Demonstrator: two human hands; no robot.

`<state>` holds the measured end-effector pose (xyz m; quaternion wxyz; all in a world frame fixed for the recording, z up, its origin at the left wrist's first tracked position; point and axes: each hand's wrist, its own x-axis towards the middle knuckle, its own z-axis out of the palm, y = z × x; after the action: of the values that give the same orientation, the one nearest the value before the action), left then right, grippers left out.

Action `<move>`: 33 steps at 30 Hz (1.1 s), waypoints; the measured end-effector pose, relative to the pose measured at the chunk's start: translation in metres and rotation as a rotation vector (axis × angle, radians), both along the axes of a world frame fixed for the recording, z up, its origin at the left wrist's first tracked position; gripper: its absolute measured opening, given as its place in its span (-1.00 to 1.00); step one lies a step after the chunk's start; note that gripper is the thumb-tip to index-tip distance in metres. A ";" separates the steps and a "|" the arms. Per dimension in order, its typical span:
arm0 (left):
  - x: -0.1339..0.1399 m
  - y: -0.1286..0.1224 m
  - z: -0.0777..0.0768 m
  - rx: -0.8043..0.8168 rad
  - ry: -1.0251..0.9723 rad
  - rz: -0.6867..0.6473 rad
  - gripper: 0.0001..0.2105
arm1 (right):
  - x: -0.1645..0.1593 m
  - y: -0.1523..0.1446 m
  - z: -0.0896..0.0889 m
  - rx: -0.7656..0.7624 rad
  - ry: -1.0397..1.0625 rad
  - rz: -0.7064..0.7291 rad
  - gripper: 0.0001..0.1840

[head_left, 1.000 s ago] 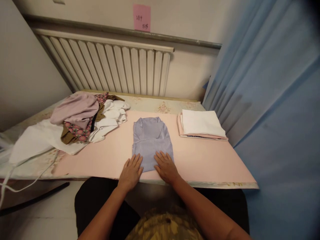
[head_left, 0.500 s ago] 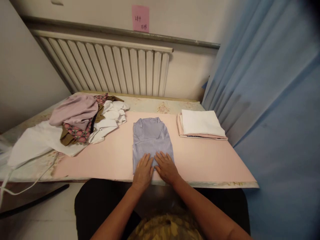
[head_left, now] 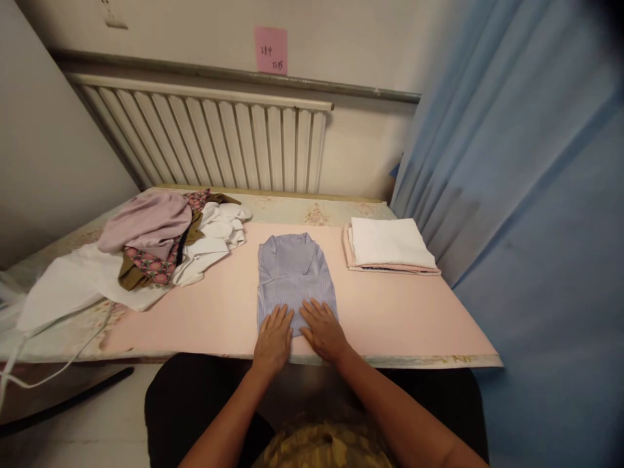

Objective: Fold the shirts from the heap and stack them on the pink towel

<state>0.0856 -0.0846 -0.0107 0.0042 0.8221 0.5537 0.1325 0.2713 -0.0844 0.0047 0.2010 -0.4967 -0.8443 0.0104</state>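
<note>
Folded blue striped garment [head_left: 296,283] on a pink sheet [head_left: 400,312] covering part of the worktop [head_left: 361,211], its neckline end toward the radiator [head_left: 244,143]. The left hand [head_left: 273,338] and right hand [head_left: 324,330] rest palm down on its near end, side by side but apart; the grip of each is wide, fingers extended. Left: heaped clothes [head_left: 146,224]. Right: a folded stack [head_left: 390,242].

White radiator [head_left: 218,140] below pink note [head_left: 272,50] on wall [head_left: 361,45]; blue curtain [head_left: 517,195] hanging at far right.
</note>
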 end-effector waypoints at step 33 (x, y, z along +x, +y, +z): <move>0.000 0.002 -0.016 0.290 0.046 -0.034 -0.54 | 0.000 0.004 -0.005 0.054 0.059 -0.009 -0.45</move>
<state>0.0858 -0.0826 -0.0263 -0.1253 0.8262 0.5146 0.1922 0.2709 -0.0807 -0.0007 0.2394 -0.4942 -0.8357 0.0014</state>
